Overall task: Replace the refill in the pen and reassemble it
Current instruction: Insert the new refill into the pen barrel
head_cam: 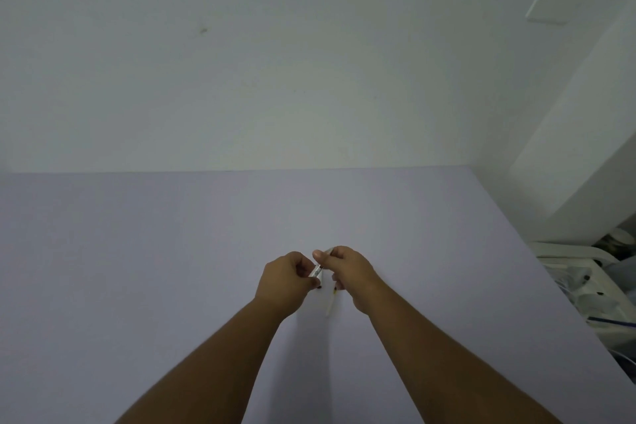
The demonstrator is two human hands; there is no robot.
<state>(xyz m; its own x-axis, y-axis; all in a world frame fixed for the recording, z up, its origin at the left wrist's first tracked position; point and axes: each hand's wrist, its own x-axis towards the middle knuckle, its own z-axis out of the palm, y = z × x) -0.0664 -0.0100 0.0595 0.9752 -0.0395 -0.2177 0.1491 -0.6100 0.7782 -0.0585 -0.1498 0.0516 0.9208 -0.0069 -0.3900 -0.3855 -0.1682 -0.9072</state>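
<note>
Above the table (137, 268), both hands' grip closed on the pen (316, 272); clutter (585, 286) well right

Plain pale lavender table (172, 268), unpatterned, white wall (275, 62) behind its far edge, small silver pen part (316, 271), thin white refill (329, 305) with a yellow-and-dark band, white clutter (578, 282) off the table's right edge
</note>
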